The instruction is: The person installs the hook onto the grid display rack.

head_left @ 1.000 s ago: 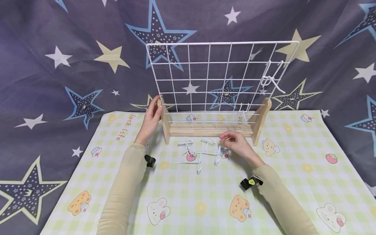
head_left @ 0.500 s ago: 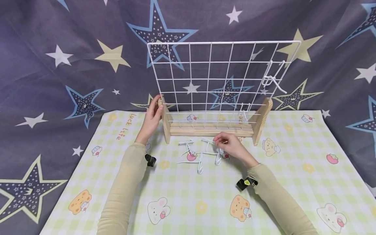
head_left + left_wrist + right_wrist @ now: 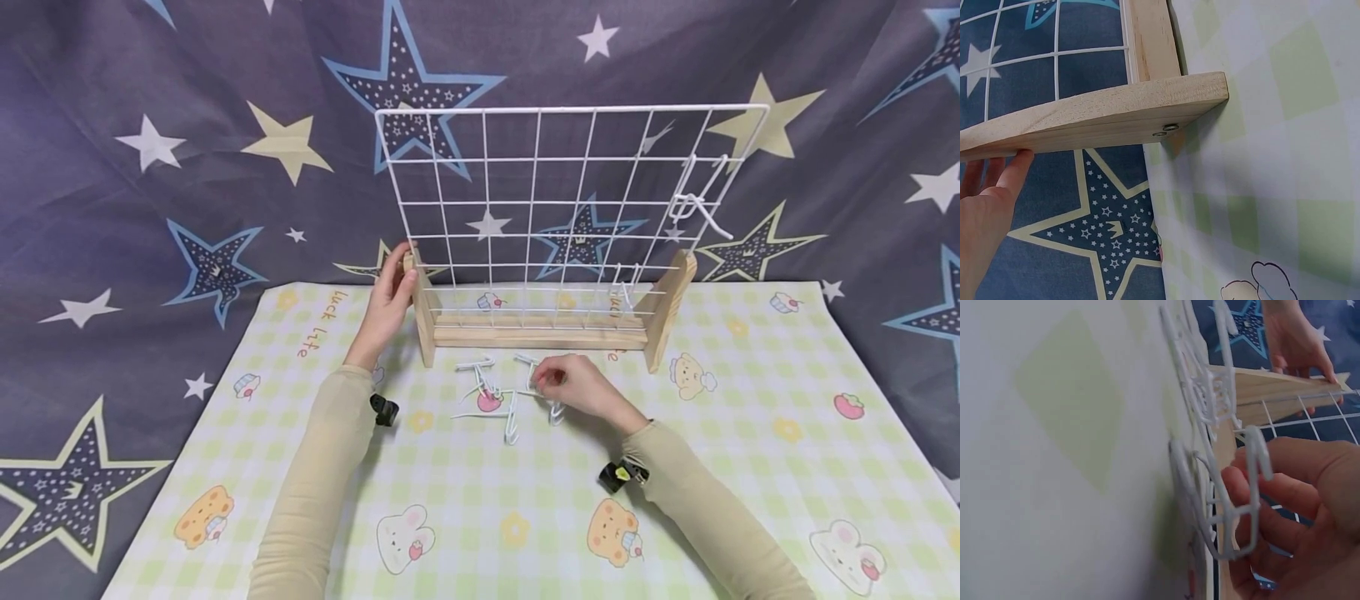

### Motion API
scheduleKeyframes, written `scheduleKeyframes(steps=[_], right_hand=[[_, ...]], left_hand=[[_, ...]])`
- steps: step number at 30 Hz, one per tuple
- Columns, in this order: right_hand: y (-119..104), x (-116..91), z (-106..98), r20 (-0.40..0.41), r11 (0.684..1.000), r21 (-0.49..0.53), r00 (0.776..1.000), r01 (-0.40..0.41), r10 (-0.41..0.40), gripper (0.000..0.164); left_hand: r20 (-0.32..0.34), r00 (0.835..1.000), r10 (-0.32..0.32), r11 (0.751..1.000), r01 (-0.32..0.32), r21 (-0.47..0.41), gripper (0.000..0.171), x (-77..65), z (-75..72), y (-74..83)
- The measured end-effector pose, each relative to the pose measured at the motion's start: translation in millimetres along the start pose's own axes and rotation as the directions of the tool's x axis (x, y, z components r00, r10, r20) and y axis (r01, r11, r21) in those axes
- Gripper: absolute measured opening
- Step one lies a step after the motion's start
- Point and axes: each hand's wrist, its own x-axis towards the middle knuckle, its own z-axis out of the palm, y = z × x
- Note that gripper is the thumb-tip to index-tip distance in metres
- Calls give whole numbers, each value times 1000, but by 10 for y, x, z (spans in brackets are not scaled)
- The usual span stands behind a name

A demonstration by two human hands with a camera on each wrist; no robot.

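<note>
A white wire grid rack (image 3: 510,202) stands upright between wooden side panels. My left hand (image 3: 387,296) grips the left wooden panel (image 3: 1104,115) near its upper rear edge, fingers round the edge in the right wrist view. My right hand (image 3: 581,385) is low over several white wire hooks (image 3: 512,417) lying loose in front of the rack. Its fingers are bent, with the fingertips close to a hook lying at the back right of the pile. In the right wrist view a nearer hook (image 3: 1254,487) partly covers the fingertips, so whether they pinch anything is unclear.
A larger white hook (image 3: 693,202) hangs at the rack's upper right, and a smaller hook (image 3: 622,292) hangs lower down. A wooden crossbar (image 3: 517,337) joins the panels. The checked tablecloth (image 3: 465,492) extends to the front; a star-patterned curtain (image 3: 225,67) hangs behind.
My right hand has moved left and slightly toward the front, from beside the hooks to over them. The left hand stays on the wooden panel.
</note>
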Motion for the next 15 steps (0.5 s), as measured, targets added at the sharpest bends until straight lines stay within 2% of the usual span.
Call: scheduleKeyframes(steps=[4,8,15], right_hand=[[-15,-6,32,52,997,-60,998,-44,47,15],[6,-16,38,54,995,-84,997,-52,57,15],[75,-61,-16,29,999,12,999,-37,37,15]], left_hand=[[15,1000,-15,1000,15,-13,46,-29,27,148],[24,1000,-16,1000,17,-9,46,-59,50,258],[21,1000,-4,1000,5,-19,45,-58,54,275]])
